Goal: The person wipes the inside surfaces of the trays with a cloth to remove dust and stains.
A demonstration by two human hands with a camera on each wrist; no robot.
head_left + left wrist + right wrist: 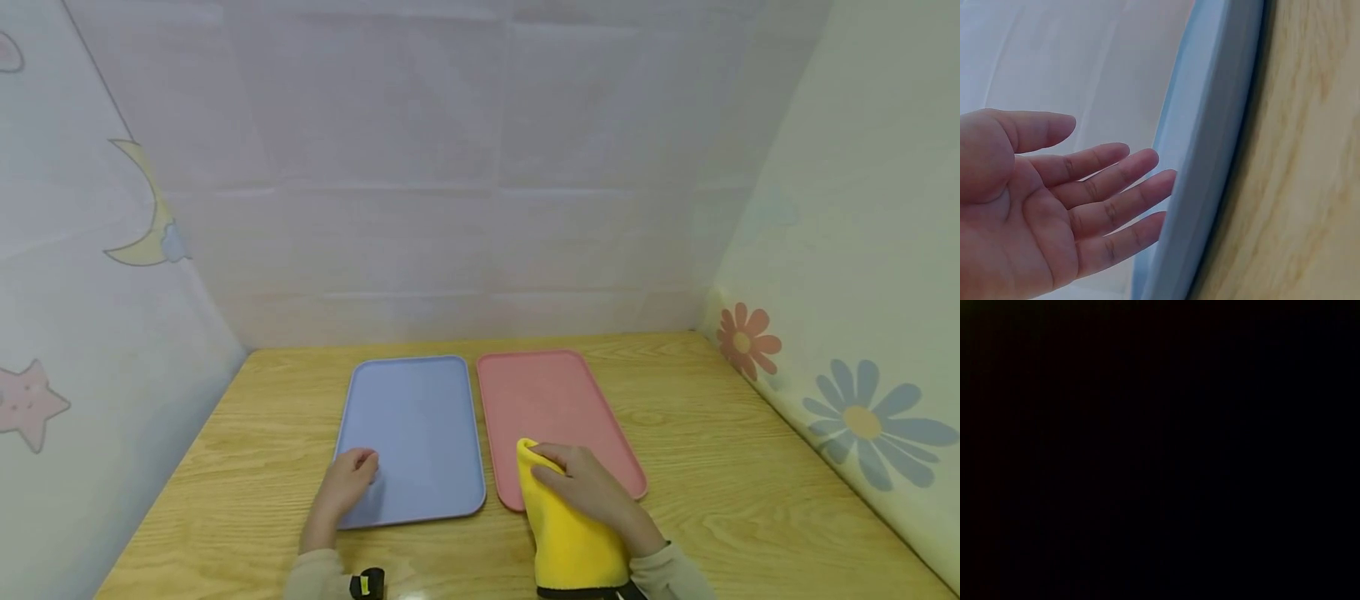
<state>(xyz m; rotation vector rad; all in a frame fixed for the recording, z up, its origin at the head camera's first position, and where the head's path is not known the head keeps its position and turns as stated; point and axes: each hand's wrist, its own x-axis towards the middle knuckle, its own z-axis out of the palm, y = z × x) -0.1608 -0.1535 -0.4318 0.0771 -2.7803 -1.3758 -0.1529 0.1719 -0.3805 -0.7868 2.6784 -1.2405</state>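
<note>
My right hand (pixel 588 492) pinches the top of a yellow cloth (pixel 573 542) between thumb and fingers. The cloth has a dark border along its bottom and hangs over the near end of a pink tray (pixel 543 387). My left hand (pixel 348 479) is over the near left corner of a blue tray (pixel 412 425). In the left wrist view the left hand (pixel 1054 206) holds nothing, its fingers loosely extended near the blue tray's raised rim (pixel 1210 137). Whether the fingers touch that rim I cannot tell. The right wrist view is almost black, so it shows nothing of the cloth.
Both trays lie side by side on a wooden table (pixel 697 442), with a narrow gap between them. A pale sheet (pixel 480 183) rises behind the table. Printed side sheets flank it, with a moon (pixel 146 217) at left and flowers at right.
</note>
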